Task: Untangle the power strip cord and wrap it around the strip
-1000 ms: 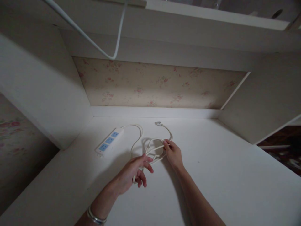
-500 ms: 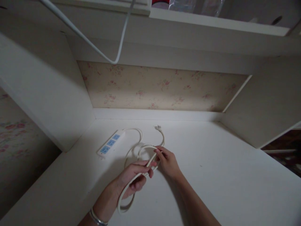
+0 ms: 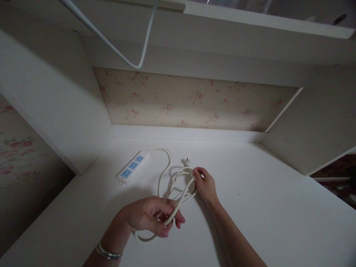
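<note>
A white power strip [image 3: 135, 168] with blue socket faces lies slantwise on the white desktop, left of my hands. Its cream power cord [image 3: 170, 157] curves away from the far end and runs into loose loops between my hands. My left hand [image 3: 158, 215], with a silver bangle at the wrist, is closed around one stretch of cord. The gathered loops are pinched between the thumb and fingers of my right hand [image 3: 204, 183]. Just beyond the loops rests the plug [image 3: 186, 161], its prongs pointing up. Part of the cord is hidden behind my left hand.
White side panels [image 3: 55, 92] [image 3: 314, 122] flank the desktop [image 3: 264, 200]. Floral wallpaper [image 3: 194, 100] covers the back. Overhead is a shelf [image 3: 267, 22] holding clear plastic items, and a bent white rod or cable [image 3: 111, 46] hangs at the upper left.
My right hand has shifted slightly right, gathering more loops. My left hand has turned over and lowered, holding the cord farther along. The plug has been drawn nearer to me.
</note>
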Available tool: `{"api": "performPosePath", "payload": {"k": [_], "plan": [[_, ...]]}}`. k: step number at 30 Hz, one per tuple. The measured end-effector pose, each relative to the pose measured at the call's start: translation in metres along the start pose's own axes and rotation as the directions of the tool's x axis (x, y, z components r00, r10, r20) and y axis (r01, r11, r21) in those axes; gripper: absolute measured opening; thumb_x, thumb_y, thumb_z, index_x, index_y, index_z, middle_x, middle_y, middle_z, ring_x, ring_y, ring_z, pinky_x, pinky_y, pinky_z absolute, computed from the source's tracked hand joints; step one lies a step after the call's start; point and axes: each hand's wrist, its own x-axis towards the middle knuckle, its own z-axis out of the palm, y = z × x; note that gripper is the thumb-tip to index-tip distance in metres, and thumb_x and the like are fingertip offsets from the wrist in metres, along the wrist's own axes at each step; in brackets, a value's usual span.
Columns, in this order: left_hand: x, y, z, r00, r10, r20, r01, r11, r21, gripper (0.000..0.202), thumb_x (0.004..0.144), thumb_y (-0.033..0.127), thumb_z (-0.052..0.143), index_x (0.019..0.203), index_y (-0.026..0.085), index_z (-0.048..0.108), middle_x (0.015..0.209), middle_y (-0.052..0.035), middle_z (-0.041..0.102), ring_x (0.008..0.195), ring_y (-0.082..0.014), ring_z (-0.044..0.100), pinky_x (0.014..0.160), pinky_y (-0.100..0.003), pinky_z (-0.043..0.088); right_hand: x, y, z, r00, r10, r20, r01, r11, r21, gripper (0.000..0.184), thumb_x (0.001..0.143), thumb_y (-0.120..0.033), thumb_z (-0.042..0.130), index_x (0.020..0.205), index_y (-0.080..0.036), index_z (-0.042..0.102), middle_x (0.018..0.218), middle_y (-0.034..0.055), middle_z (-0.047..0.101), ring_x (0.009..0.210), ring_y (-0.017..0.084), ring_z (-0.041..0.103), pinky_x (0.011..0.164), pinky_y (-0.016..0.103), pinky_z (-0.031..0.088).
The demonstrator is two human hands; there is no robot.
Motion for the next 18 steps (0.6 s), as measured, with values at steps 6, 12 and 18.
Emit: {"api": "performPosePath", "payload": {"k": [6, 12, 18], "plan": [[0.003, 0.001, -0.001, 0.983, 0.009, 0.182, -0.016, 0.999, 0.034, 0.069, 0.066, 0.074, 0.057, 0.098, 0.014, 0.070, 0.089, -0.0121, 0.062, 0.077, -0.0211, 0.057, 0.070, -0.032, 0.046, 0.001, 0.002, -0.001, 1.000, -0.004, 0.018, 0.005, 1.000, -0.020, 0.040, 0.083, -0.056, 0.049, 0.091, -0.018, 0.061, 0.085, 0.0060, 0.067, 0.065, 0.017, 0.059, 0.057, 0.025, 0.044], [0.031, -0.028, 0.010, 0.977, -0.159, -0.139, 0.088, 0.905, -0.416, 0.071, 0.081, 0.073, 0.032, 0.103, 0.013, 0.062, 0.086, -0.0079, 0.059, 0.057, -0.0107, 0.054, 0.050, -0.022, 0.040, -0.004, -0.008, 0.000, 0.989, -0.056, 0.139, 0.060, 0.998, -0.029, 0.037, 0.085, -0.053, 0.048, 0.092, -0.019, 0.062, 0.077, 0.0019, 0.066, 0.059, 0.014, 0.055, 0.054, 0.024, 0.042], [0.047, -0.023, 0.022, 0.945, -0.233, -0.229, 0.106, 0.882, -0.460, 0.069, 0.084, 0.070, 0.028, 0.128, 0.019, 0.044, 0.078, -0.0054, 0.061, 0.048, -0.0111, 0.054, 0.046, -0.023, 0.040, -0.010, -0.008, 0.004, 0.918, -0.196, 0.345, 0.215, 0.977, -0.016, 0.033, 0.089, -0.044, 0.048, 0.104, -0.020, 0.066, 0.087, 0.0034, 0.069, 0.068, 0.015, 0.061, 0.063, 0.025, 0.047]]}}
